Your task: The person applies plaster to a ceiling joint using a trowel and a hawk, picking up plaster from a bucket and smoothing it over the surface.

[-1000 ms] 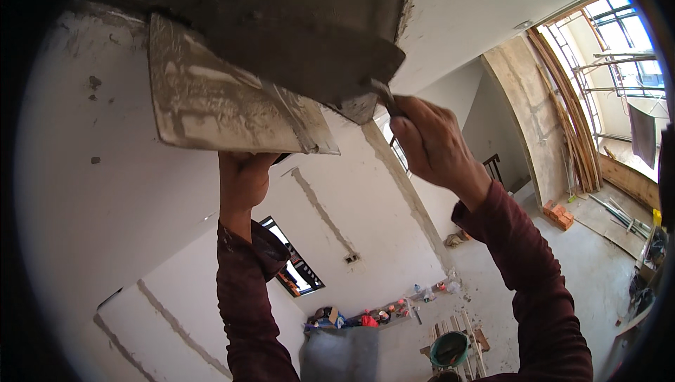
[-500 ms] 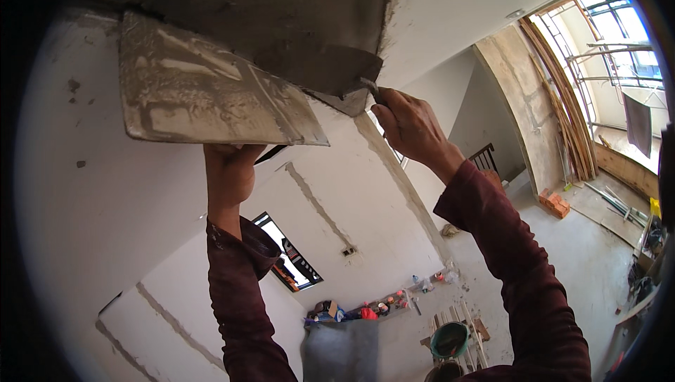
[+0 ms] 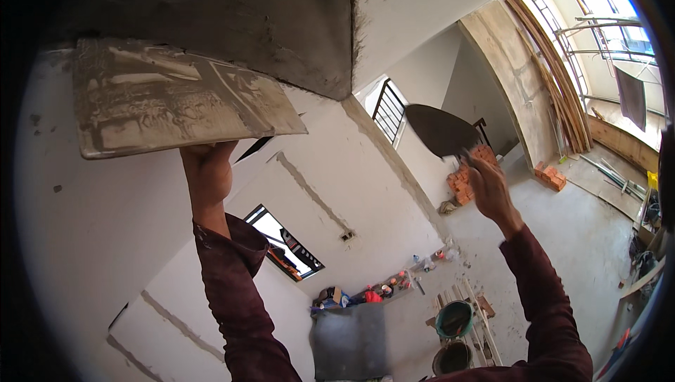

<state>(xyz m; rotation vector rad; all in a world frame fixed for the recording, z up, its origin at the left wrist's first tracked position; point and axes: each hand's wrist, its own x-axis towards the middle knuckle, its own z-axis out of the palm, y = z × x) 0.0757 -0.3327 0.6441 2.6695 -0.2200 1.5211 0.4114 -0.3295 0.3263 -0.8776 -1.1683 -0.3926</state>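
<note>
My left hand is raised and closed beneath a mortar-smeared plasterer's hawk, holding it up; the grip itself is hidden behind the board. Streaks of grey plaster coat the board's visible face, and its far edge overlaps the dark, wet plaster patch overhead. Out to the right, my right hand is wrapped around the handle of a pointing trowel. The trowel's dark, leaf-shaped blade points up and left, apart from both the plaster and the board.
Far below, a green bucket and a second bucket stand by wooden planks. Orange bricks are stacked on the floor. Long timber strips lean near the right-hand windows. Assorted items line the foot of the wall.
The trowel has come off the plaster's corner and swung right and down with my right hand. The board sits a little further left in view, still held by my left hand.
</note>
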